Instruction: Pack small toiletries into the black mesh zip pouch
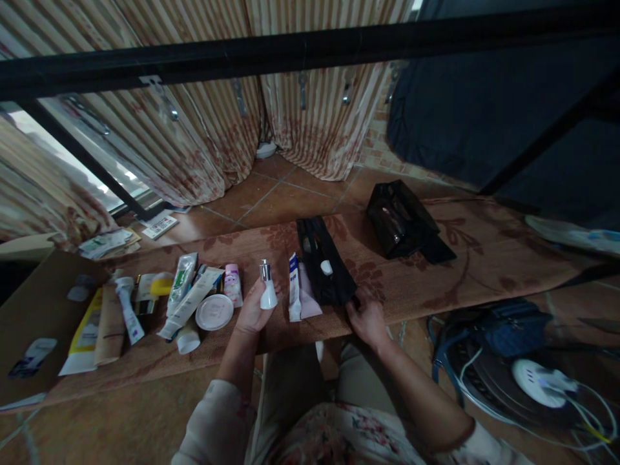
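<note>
My left hand [254,307] is closed around a small white bottle [268,296] with a silver pump top, held upright above the cloth. My right hand [367,316] grips the near end of a black zip pouch [316,242], which lies open with a white cap showing inside. Between my hands, beside the pouch, lie a white and blue tube [294,290] and a pale pink tube [309,297]. Left of my left hand are a pink bottle [233,284], a round white-lidded jar [214,312] and a green and white tube [183,281].
A cardboard box [53,303] stands at the far left, with a yellow packet [86,332] beside it. A second black bag [404,219] rests further right on the patterned cloth [465,258]. Across the front runs a dark bar [310,55]. A white power strip [537,382] with cords sits lower right.
</note>
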Demonstrator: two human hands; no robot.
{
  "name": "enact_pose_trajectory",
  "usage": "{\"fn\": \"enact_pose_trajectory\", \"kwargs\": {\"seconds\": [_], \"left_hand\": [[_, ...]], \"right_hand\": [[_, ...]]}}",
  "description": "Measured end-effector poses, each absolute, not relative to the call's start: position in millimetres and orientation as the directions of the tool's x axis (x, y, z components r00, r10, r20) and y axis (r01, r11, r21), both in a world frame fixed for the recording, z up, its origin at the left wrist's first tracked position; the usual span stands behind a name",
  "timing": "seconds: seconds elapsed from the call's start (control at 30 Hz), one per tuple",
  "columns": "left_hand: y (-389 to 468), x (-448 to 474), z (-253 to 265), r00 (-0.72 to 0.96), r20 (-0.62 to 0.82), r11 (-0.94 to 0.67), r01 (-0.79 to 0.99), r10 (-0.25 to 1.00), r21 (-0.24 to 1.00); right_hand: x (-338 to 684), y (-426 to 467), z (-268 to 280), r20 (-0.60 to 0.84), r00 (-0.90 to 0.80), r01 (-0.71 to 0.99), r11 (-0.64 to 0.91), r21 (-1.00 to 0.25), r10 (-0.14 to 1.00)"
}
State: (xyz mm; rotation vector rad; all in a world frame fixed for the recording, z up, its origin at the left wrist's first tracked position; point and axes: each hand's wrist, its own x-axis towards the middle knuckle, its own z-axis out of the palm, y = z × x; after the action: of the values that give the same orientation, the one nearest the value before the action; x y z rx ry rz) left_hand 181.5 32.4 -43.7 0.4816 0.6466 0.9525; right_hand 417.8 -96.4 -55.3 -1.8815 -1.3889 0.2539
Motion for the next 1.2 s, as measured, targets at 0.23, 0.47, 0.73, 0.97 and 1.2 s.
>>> {"fn": "enact_pose_trajectory", "kwargs": {"seconds": [0.23, 0.47, 0.73, 0.97, 1.2], "left_hand": [[37.0, 183.8, -37.3, 0.486, -0.344, 0.595, -0.625, 0.803, 0.506], [35.2, 183.3, -36.5, 0.457, -0.365, 0.585, -0.633, 0.811, 0.508], [35.3, 183.9, -39.4, 0.443, -0.374, 0.58, -0.635, 0.815, 0.51], [33.5, 185.8, -40.4, 0.417, -0.307, 0.515, -0.632, 0.856, 0.579], [33.0, 184.8, -42.9, 0.428, -0.256, 0.491, -0.637, 0.867, 0.595]], "right_hand": [[418.2, -97.4, -55.5, 0.261, 0.391, 0.735, -0.129, -0.665, 0.883], [419.5, -97.1, -57.3, 0.254, 0.38, 0.747, -0.133, -0.652, 0.889], [420.6, -98.6, -61.7, 0.245, 0.37, 0.756, -0.138, -0.639, 0.896], [421.3, -98.7, -61.2, 0.264, 0.354, 0.768, -0.118, -0.629, 0.897], [422.0, -98.7, -62.2, 0.235, 0.368, 0.756, -0.143, -0.638, 0.9]]}}
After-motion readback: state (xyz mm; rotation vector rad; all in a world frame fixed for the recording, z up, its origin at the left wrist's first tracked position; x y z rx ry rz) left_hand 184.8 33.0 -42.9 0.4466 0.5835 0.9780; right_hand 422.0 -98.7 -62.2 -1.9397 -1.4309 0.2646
